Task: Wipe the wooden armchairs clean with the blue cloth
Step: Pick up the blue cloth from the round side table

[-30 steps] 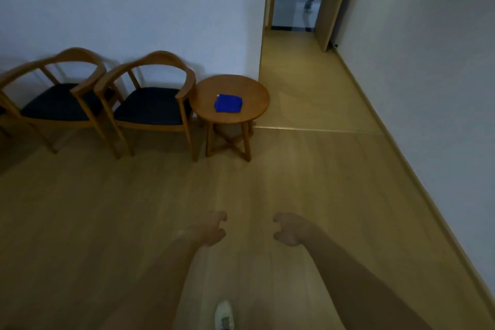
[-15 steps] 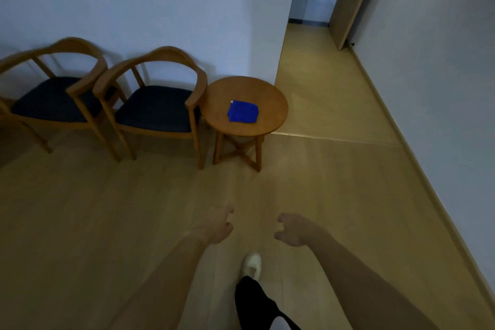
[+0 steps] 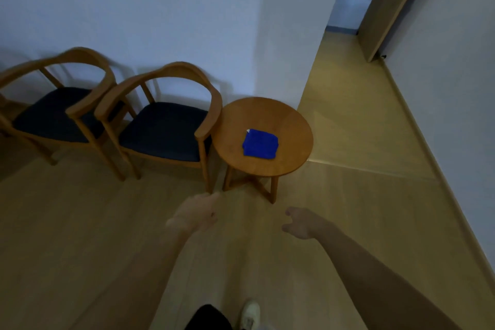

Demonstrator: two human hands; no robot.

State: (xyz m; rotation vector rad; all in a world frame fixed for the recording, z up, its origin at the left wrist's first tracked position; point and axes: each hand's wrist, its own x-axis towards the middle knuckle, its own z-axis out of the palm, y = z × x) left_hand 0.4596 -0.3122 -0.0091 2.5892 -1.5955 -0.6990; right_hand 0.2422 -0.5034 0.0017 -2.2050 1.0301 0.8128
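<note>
The round table point(image 3: 284, 126) and blue cloth point(image 3: 260, 143) loom nearer than before; both hands point(image 3: 197, 213) hang loosely curled, empty.

**Bare forearms, dark trousers, pale shoe**

Both forearms are bare as far as the frame shows; no sleeve edge is visible on either arm. The left hand point(image 3: 198, 213) is softened by motion blur, so its fingers cannot be made out singly. The right hand point(image 3: 301, 222) is sharper, and shows no ring or glove; no watch or band shows on either wrist. At the bottom edge a leg in black trousers point(image 3: 209, 317) comes into view, the fabric plain and dark with no visible pattern. Just beside it is a light, off-white shoe point(image 3: 250, 313) with a rounded toe; its laces and any markings are too dim to tell.
</note>
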